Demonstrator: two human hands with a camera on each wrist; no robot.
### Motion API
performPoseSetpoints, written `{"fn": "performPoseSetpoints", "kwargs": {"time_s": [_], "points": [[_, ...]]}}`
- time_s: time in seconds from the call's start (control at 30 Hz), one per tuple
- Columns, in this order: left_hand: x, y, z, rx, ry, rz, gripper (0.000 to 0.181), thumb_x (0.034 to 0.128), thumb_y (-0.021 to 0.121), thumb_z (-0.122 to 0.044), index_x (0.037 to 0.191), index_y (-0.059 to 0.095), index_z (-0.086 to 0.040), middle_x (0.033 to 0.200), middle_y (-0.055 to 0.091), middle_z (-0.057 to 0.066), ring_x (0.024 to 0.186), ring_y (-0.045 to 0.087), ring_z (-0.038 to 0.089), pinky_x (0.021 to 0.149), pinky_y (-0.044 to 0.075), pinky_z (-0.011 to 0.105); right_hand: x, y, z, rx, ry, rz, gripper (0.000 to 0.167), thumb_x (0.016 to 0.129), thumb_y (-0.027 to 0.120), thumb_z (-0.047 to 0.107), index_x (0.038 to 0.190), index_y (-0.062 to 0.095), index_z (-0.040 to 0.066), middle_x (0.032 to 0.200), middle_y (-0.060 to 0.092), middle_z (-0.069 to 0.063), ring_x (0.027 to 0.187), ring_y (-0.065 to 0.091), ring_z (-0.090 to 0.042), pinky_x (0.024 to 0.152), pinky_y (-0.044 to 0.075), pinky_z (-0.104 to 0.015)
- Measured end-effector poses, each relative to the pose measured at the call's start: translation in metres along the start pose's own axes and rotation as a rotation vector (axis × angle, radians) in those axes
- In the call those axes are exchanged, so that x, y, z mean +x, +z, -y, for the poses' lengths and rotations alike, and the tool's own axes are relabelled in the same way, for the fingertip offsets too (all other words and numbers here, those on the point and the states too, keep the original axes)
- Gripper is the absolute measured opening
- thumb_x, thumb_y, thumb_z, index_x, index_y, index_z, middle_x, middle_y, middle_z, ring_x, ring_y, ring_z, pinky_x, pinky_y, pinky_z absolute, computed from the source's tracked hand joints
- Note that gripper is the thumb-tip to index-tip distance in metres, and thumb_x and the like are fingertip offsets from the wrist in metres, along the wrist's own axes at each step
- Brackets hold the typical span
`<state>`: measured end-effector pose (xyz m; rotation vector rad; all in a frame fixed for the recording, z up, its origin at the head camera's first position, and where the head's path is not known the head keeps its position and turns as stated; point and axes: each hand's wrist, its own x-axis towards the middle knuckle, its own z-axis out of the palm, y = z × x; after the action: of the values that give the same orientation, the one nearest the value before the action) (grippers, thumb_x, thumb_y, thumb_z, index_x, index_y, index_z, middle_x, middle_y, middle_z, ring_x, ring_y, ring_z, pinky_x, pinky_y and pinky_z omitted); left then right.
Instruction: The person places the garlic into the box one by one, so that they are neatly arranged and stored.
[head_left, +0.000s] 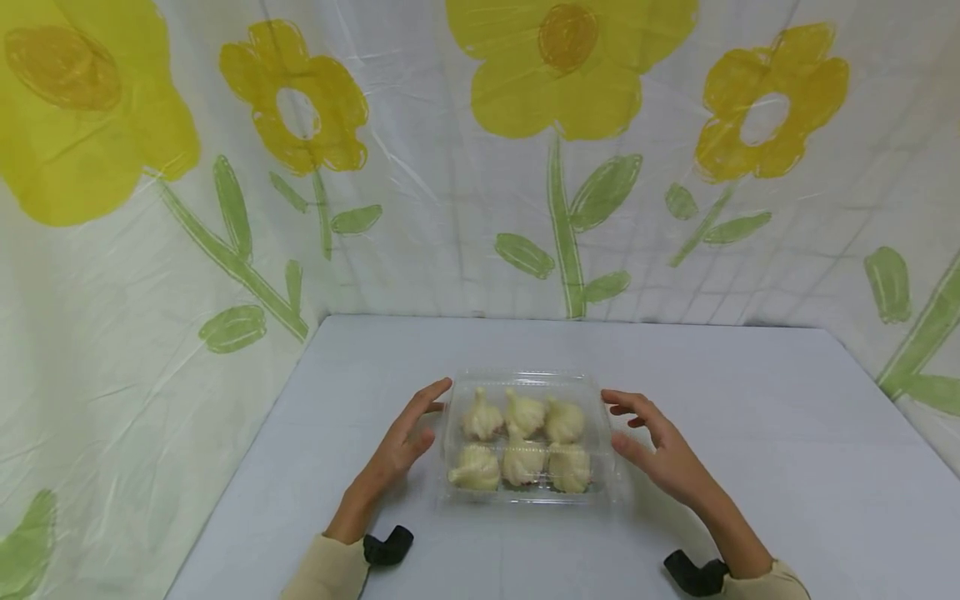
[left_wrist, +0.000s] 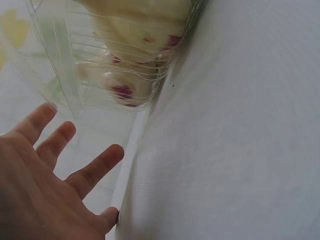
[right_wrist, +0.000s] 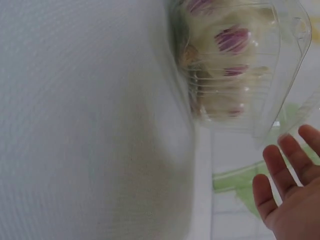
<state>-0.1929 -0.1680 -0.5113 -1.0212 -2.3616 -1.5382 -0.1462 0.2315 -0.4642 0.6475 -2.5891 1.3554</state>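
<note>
A clear plastic clamshell box (head_left: 525, 497) with several garlic bulbs (head_left: 480, 468) set in two rows sits on the table. In both wrist views its ribbed side wall shows, with purple-marked bulbs (left_wrist: 122, 92) behind it. My left hand (head_left: 402, 442) is at the box's left side, fingers spread and loosely extended. At the right side is my right hand (head_left: 669, 458), its fingers also apart and slightly bent. Fingertips of both hands come close to the box's upper side edges; whether they touch cannot be told. Neither hand grips anything.
The white table (head_left: 375, 358) extends around the box, its far edge against a pale curtain (head_left: 427, 233) painted with yellow flowers. Black curved pieces (head_left: 388, 546) are attached at both wrists, by the beige sleeves (head_left: 330, 568).
</note>
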Motion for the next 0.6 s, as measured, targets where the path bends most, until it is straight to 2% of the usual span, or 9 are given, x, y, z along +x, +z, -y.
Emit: {"fn": "performPoseSetpoints", "kwargs": {"time_s": [0.07,0.13,0.27,0.37,0.47,0.6], "points": [[0.000,0.001,0.000,0.007,0.021,0.010,0.079,0.1044,0.040,-0.061,0.159,0.032,-0.005,0.164,0.033,0.016,0.134,0.052,0.039,0.107,0.038,0.067,-0.001,0.000,-0.002,-0.009,-0.010,0.029,0.065,0.095,0.066,0.014,0.155,0.042,0.016,0.150,0.051,-0.005,0.127,0.050,-0.010,0.098,0.043,-0.033],[0.000,0.001,-0.001,0.010,0.017,0.020,0.092,0.0975,0.038,-0.074,0.159,0.032,-0.005,0.166,0.031,0.015,0.135,0.050,0.038,0.105,0.035,0.073,-0.002,-0.001,-0.004,-0.013,-0.018,0.055,0.072,0.093,0.070,0.019,0.158,0.037,0.018,0.154,0.047,-0.003,0.130,0.048,-0.011,0.100,0.042,-0.032],[0.000,0.001,-0.005,0.014,-0.030,0.045,0.108,0.0853,0.042,-0.087,0.160,0.031,-0.010,0.168,0.027,0.014,0.138,0.046,0.038,0.104,0.028,0.079,-0.004,-0.001,-0.008,-0.017,-0.022,0.085,0.085,0.088,0.077,0.028,0.160,0.032,0.018,0.157,0.043,-0.002,0.134,0.045,-0.012,0.102,0.041,-0.032],[0.001,0.001,-0.009,0.019,-0.068,0.070,0.117,0.0775,0.048,-0.091,0.162,0.027,-0.012,0.170,0.023,0.014,0.142,0.043,0.040,0.110,0.015,0.081,-0.003,-0.001,-0.008,-0.037,-0.004,0.098,0.095,0.083,0.082,0.028,0.162,0.029,0.019,0.159,0.040,-0.003,0.136,0.044,-0.014,0.103,0.040,-0.034],[0.002,0.001,-0.012,0.025,-0.110,0.092,0.121,0.0736,0.056,-0.090,0.163,0.025,-0.015,0.171,0.020,0.013,0.148,0.036,0.043,0.114,0.002,0.080,-0.002,0.000,-0.009,-0.071,0.025,0.109,0.103,0.080,0.086,0.029,0.163,0.025,0.024,0.160,0.038,-0.003,0.137,0.042,-0.016,0.104,0.041,-0.039],[0.003,0.001,-0.014,0.047,-0.183,0.112,0.117,0.0754,0.070,-0.079,0.164,0.022,-0.019,0.173,0.015,0.003,0.157,0.019,0.038,0.117,0.001,0.077,0.004,0.002,-0.011,-0.102,0.036,0.119,0.105,0.079,0.087,0.031,0.163,0.023,0.024,0.160,0.038,-0.005,0.139,0.043,-0.023,0.103,0.043,-0.048]]}}
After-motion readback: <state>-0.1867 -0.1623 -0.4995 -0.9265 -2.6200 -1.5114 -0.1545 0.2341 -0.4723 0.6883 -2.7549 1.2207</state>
